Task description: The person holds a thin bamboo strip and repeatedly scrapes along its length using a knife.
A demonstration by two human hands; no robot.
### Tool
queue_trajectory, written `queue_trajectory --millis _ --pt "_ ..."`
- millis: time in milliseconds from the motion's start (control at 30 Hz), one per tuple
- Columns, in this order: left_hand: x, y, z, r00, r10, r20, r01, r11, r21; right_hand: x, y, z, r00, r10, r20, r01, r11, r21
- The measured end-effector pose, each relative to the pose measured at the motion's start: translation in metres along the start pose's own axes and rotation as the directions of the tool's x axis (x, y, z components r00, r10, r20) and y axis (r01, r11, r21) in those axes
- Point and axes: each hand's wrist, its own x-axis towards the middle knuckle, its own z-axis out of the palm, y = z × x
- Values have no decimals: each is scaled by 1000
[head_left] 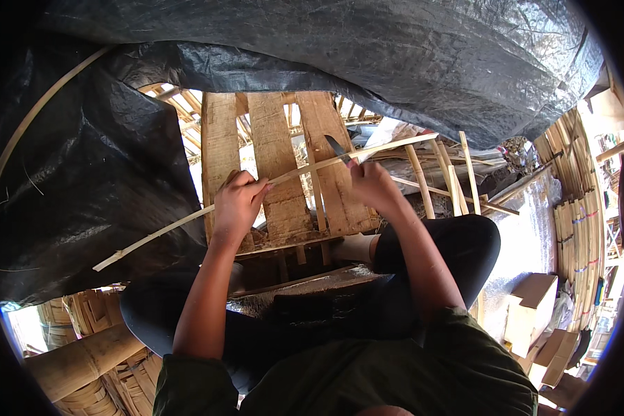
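Observation:
A long, pale bamboo strip (163, 228) slants across in front of me, its left end low and its right end higher and farther off. My left hand (238, 200) is closed around the strip near its middle. In my right hand (376, 186) is a knife (338, 148), its dark blade pointing up and away to the left. The blade crosses the strip to the right of my left hand; whether its edge touches the strip I cannot tell. Beneath both hands lie rough wooden planks (277, 132) with gaps between them.
Black plastic sheeting (118, 159) covers the left side and the far side. Several cut bamboo pieces (419, 182) lean by my right knee. Bundled strips (579, 229) and cardboard boxes (532, 312) stand at the right. A thick bamboo pole (83, 360) lies lower left.

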Motion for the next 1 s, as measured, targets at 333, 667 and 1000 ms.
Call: queue_trajectory --millis 333,667,1000 --pt "6 4 1 1000 23 14 -22 1000 -16 -18 -9 46 968 -225 -111 216 972 -89" --pt "-1 -9 3 995 85 -60 -90 991 -95 -30 -67 21 996 -64 -54 56 989 -137" --pt "-3 -14 5 995 61 -80 -72 988 -138 -21 -107 27 942 181 282 -220 969 114"
